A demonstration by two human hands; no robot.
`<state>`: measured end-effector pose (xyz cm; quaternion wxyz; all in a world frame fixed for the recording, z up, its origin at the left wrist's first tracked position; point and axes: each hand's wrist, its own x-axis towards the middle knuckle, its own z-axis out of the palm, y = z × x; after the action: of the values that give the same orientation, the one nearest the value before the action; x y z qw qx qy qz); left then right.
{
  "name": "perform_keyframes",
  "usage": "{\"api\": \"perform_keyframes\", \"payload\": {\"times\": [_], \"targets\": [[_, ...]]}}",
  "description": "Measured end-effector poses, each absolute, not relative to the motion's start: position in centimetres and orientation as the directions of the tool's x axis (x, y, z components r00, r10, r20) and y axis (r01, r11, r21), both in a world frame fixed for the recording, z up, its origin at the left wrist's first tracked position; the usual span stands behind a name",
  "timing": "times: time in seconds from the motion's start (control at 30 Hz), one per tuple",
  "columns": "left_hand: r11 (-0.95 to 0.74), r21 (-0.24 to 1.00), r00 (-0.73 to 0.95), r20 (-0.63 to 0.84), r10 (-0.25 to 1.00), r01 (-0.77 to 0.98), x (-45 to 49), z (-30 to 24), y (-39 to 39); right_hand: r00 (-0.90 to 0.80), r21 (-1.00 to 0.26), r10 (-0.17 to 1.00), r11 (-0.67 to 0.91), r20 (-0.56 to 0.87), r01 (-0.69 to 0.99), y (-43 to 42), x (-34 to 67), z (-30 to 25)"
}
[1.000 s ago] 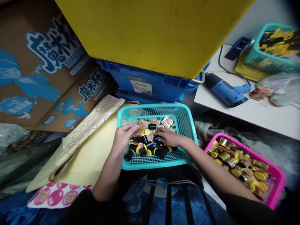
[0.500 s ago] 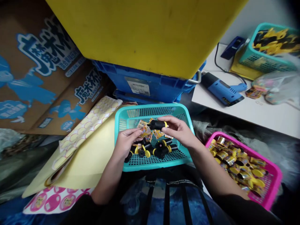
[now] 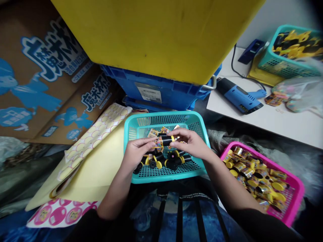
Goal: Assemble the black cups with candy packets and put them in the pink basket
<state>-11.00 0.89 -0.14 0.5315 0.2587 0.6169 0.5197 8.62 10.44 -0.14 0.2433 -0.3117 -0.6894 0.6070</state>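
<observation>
A teal mesh basket (image 3: 196,129) rests on my lap and holds several black tubes with yellow caps (image 3: 174,162) and several orange printed labels (image 3: 152,133). My right hand (image 3: 190,143) pinches one black tube (image 3: 166,139) over the basket, held sideways. My left hand (image 3: 136,151) pinches an orange label (image 3: 157,144) against the left end of that tube. Both hands meet above the basket's middle.
A pink basket (image 3: 294,183) of labelled tubes sits at my right. Sticker sheets (image 3: 96,134) and yellow paper lie to my left, with cardboard boxes behind. A yellow bin (image 3: 156,37) on a blue crate stands ahead. The white table (image 3: 290,124) holds a blue heat gun (image 3: 239,97) and a second teal basket (image 3: 290,50).
My right hand picked a black tube out of the basket, lifted it, then brought it down to the left. My left hand raised a label to meet it.
</observation>
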Motion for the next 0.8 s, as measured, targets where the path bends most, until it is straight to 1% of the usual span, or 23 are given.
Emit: {"api": "perform_keyframes", "payload": {"times": [0.13, 0.23, 0.3, 0.37, 0.4, 0.43, 0.5, 0.6, 0.67, 0.73, 0.8], "targets": [[0.300, 0.919, -0.244, -0.362, 0.900, -0.257, -10.1, 0.4, 1.0, -0.702, -0.997, 0.711, 0.018, -0.038, 0.072, 10.0, 7.9, -0.5], [0.273, 0.906, -0.207, -0.349, 0.914, -0.323, -9.6, 0.4, 1.1, -0.701, -0.996, 0.713, -0.077, -0.020, -0.050, 9.5, 7.1, -1.1], [0.252, 0.895, -0.192, -0.339, 0.921, -0.368, -9.2, 0.2, 1.1, -0.722, -0.958, 0.689, -0.243, -0.063, -0.149, 8.9, 6.5, -1.6], [0.228, 0.893, -0.196, -0.322, 0.926, -0.388, -9.0, 0.2, 1.1, -0.785, -0.860, 0.605, -0.465, -0.135, -0.209, 8.3, 5.9, -2.3], [0.220, 0.894, -0.203, -0.316, 0.927, -0.390, -8.9, 0.1, 1.0, -0.814, -0.806, 0.557, -0.551, -0.162, -0.217, 7.9, 5.6, -2.7], [0.218, 0.894, -0.207, -0.316, 0.926, -0.391, -8.8, 0.1, 0.9, -0.835, -0.765, 0.522, -0.606, -0.175, -0.219, 7.7, 5.3, -3.0], [0.237, 0.889, -0.200, -0.333, 0.921, -0.391, -8.8, 0.0, 0.7, -0.846, -0.740, 0.503, -0.635, -0.178, -0.221, 7.5, 5.0, -3.6], [0.260, 0.884, -0.179, -0.349, 0.920, -0.389, -8.8, -0.1, 0.7, -0.838, -0.798, 0.525, -0.564, -0.150, -0.211, 8.0, 5.2, -3.6], [0.241, 0.898, -0.174, -0.321, 0.931, -0.369, -8.5, 0.0, 1.1, -0.832, -0.883, 0.548, -0.428, -0.084, -0.193, 8.7, 6.0, -2.8], [0.207, 0.915, -0.146, -0.270, 0.952, -0.346, -8.0, 0.6, 1.8, -0.794, -0.977, 0.608, -0.163, 0.007, -0.134, 9.4, 7.4, -1.3], [0.202, 0.927, -0.041, -0.226, 0.973, -0.317, -7.4, 1.4, 2.8, -0.714, -0.991, 0.694, 0.130, 0.097, -0.008, 9.8, 9.7, 0.4]]}}
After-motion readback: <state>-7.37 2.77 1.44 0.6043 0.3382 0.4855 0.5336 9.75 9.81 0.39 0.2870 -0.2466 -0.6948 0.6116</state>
